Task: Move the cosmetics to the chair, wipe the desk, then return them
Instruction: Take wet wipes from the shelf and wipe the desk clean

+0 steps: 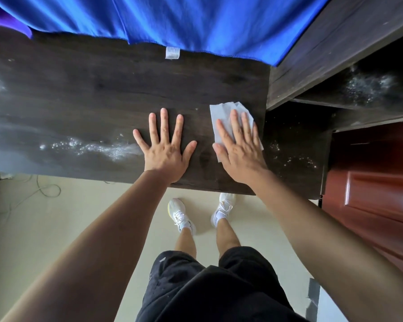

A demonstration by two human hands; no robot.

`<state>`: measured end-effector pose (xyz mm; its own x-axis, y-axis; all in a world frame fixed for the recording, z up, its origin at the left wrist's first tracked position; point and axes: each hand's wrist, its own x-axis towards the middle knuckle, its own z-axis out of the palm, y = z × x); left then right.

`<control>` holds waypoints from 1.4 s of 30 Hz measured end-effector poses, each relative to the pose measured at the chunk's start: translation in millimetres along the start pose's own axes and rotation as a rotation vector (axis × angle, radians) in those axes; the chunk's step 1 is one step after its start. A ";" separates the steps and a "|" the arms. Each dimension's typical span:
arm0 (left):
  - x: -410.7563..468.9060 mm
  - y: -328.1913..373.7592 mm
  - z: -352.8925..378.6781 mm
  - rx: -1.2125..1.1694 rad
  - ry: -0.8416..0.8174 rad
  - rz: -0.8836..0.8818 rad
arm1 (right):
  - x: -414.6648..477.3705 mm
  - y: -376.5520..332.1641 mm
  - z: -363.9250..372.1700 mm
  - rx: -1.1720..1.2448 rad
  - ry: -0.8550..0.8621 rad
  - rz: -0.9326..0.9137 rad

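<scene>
- Dark wood-grain desk (79, 94): no cosmetics in view; wiping step judged under way.
- Left hand (165, 147): spread flat on desk.
- Right hand (241, 154): fingers straight, pressing thin white paper wipe (219, 112) near the desk's right end.
- Risk: wipe may bunch or tear under pressure; white foamy streak (91, 147) may be missed.

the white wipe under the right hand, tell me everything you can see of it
The white wipe looks like thin paper or a wet tissue, roughly rectangular, with layered edges at its far corner. It lies flat on the dark wooden desk, near its right end. The right hand presses on it with straight fingers and covers most of its middle; its far edge and left side show.
</scene>
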<state>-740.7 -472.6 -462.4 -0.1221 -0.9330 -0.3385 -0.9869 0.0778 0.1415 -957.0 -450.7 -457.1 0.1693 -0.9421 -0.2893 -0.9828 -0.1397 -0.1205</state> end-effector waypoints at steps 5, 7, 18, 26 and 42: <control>3.8 1.4 -9.3 -0.015 -0.104 -0.008 | 29.8 -3.0 -14.5 -0.103 -0.064 0.064; 2.5 -3.5 -20.3 -0.057 -0.156 0.027 | 26.4 -7.8 -17.4 -0.126 -0.068 0.084; -62.5 -128.4 -31.7 -0.106 0.124 -0.165 | -18.2 -139.7 11.0 0.094 -0.103 -0.149; -32.9 -161.9 -39.4 -0.110 0.151 -0.151 | 70.7 -85.1 -17.1 0.106 -0.070 0.056; -5.8 -158.4 -36.1 -0.029 0.098 -0.041 | -32.8 -188.7 31.4 0.095 0.003 -0.088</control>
<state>-579.9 -492.2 -449.2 -0.0695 -0.9651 -0.2523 -0.9872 0.0302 0.1564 -774.7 -383.9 -454.7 0.2546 -0.9283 -0.2709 -0.9528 -0.1929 -0.2346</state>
